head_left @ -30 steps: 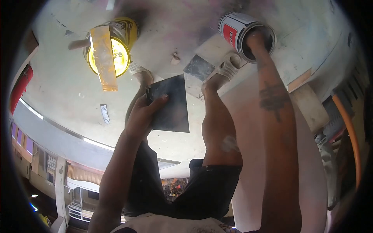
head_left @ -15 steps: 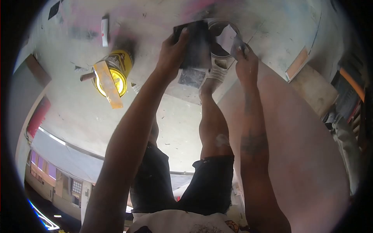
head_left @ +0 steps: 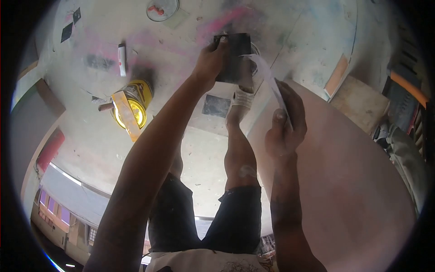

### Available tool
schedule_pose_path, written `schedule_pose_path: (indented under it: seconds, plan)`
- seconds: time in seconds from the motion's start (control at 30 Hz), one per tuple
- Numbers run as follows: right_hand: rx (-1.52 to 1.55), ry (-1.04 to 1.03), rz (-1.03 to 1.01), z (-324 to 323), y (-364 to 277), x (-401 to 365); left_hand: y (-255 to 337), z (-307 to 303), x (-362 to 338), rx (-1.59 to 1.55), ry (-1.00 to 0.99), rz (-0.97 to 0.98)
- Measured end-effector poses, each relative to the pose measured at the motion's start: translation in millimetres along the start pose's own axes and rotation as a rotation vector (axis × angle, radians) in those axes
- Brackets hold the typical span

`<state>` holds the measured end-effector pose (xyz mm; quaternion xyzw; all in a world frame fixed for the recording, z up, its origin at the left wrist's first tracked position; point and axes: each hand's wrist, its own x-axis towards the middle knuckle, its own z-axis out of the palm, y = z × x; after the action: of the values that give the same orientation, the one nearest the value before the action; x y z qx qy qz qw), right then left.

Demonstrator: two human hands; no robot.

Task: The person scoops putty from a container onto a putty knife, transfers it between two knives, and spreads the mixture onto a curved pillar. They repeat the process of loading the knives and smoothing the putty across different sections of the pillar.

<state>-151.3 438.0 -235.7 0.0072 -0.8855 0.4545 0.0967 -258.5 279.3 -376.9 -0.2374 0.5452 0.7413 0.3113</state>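
Note:
A dark, flat rectangular plate (head_left: 234,61) is gripped at its left edge by my left hand (head_left: 212,63), the thumb lying on its upper face. My right hand (head_left: 287,120) is closed on a thin, pale, curved sheet (head_left: 268,76), thumb on one side and fingers on the other. The sheet's far tip bends left and overlaps the plate's right edge in this view. Behind the plate and sheet, a round container (head_left: 255,50) stands on the floor, mostly hidden. My sandalled foot (head_left: 243,97) is just below it.
A yellow-lit can (head_left: 144,93) stands at left, with a broad scraper (head_left: 127,115) across its top. A white tube (head_left: 122,60) and a dark square (head_left: 216,105) lie on the floor. A large pinkish curved panel (head_left: 335,181) fills the right side. A round dish (head_left: 162,9) sits at the top.
My right hand has drawn back toward me and turned, bringing the pale sheet away from the round container. My left hand has shifted slightly right and down with the plate.

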Motion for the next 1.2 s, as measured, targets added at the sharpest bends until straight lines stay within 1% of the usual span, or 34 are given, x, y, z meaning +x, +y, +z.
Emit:
schedule_pose_path:
  seconds: [0.07, 0.1, 0.13, 0.2, 0.23, 0.27, 0.3, 0.33, 0.37, 0.4, 0.47, 0.5, 0.53, 0.57, 0.63, 0.67, 0.73, 0.8, 0.9, 0.97, 1.0, 1.07, 1.1, 1.13, 1.2]
  plan:
    - [0.042, -0.045, -0.110, 8.6, 2.8, -0.5, 15.4, -8.6, -19.3, -0.345, -0.100, -0.187]
    - [0.094, -0.002, -0.175, 16.5, 5.1, -0.5, 21.6, -14.2, -27.1, -0.395, -0.130, -0.230]
    - [0.103, -0.009, -0.178, 22.8, 9.4, -0.4, 27.8, -19.1, -34.6, -0.397, -0.120, -0.226]
    - [0.152, -0.022, -0.400, 32.4, 16.4, -2.8, 36.7, -30.3, -51.0, -0.482, -0.249, -0.307]
    - [0.150, -0.068, -0.410, 33.8, 14.9, -6.3, 38.1, -36.6, -57.1, -0.487, -0.237, -0.301]
    - [0.161, -0.077, -0.415, 40.4, 18.3, -9.9, 39.2, -42.7, -63.2, -0.511, -0.304, -0.295]
    - [0.181, -0.067, -0.473, 48.2, 22.9, -13.8, 42.6, -47.0, -69.7, -0.534, -0.375, -0.287]
    - [0.200, -0.054, -0.532, 54.1, 26.7, -15.9, 45.8, -48.8, -75.7, -0.539, -0.369, -0.278]
    - [0.179, -0.131, -0.482, 52.8, 26.5, -20.6, 48.3, -48.4, -82.1, -0.534, -0.331, -0.292]
    - [0.183, -0.137, -0.489, 58.5, 26.5, -20.2, 51.5, -48.5, -88.4, -0.529, -0.295, -0.307]
    - [0.152, -0.063, -0.538, 70.8, 28.3, -22.8, 53.7, -50.7, -98.4, -0.557, -0.296, -0.302]
    - [0.152, -0.064, -0.542, 72.4, 29.0, -24.2, 54.6, -51.0, -103.0, -0.551, -0.242, -0.286]
    - [0.134, -0.118, -0.490, 72.7, 28.5, -26.6, 55.1, -51.3, -106.2, -0.545, -0.190, -0.271]
    - [0.113, -0.170, -0.437, 71.7, 28.2, -28.6, 52.5, -54.1, -107.9, -0.546, -0.196, -0.268]
    - [0.040, -0.203, -0.452, 71.9, 28.0, -30.7, 43.3, -62.4, -108.9, -0.563, -0.134, -0.236]
    - [-0.025, -0.237, -0.459, 72.3, 26.8, -30.4, 39.5, -64.5, -111.4, -0.565, -0.146, -0.233]
    - [-0.048, -0.243, -0.484, 70.4, 26.0, -27.7, 33.6, -69.3, -117.4, -0.587, -0.112, -0.243]
    - [-0.124, -0.299, -0.519, 68.2, 27.1, -29.4, 24.2, -75.9, -118.4, -0.612, -0.120, -0.241]
    - [-0.168, -0.315, -0.563, 66.8, 31.1, -26.8, 18.9, -81.3, -124.8, -0.620, -0.135, -0.216]
    - [-0.191, -0.340, -0.563, 64.2, 38.1, -22.5, 19.2, -84.2, -130.9, -0.595, -0.068, -0.242]
    - [-0.207, -0.366, -0.563, 63.1, 42.9, -20.2, 18.0, -85.9, -131.8, -0.596, -0.067, -0.247]
    - [-0.234, -0.361, -0.537, 64.4, 59.3, -12.7, 14.7, -91.2, -135.3, -0.600, -0.055, -0.224]
    - [-0.275, -0.385, -0.493, 62.5, 74.1, -10.4, 13.0, -96.2, -136.8, -0.599, -0.050, -0.227]
    - [-0.395, -0.507, -0.476, 59.5, 87.7, -1.9, 11.1, -102.0, -137.8, -0.628, -0.068, -0.208]
    - [-0.125, -0.495, 0.070, 59.4, 97.5, 2.0, 9.7, -107.9, -138.9, -0.657, -0.084, -0.187]
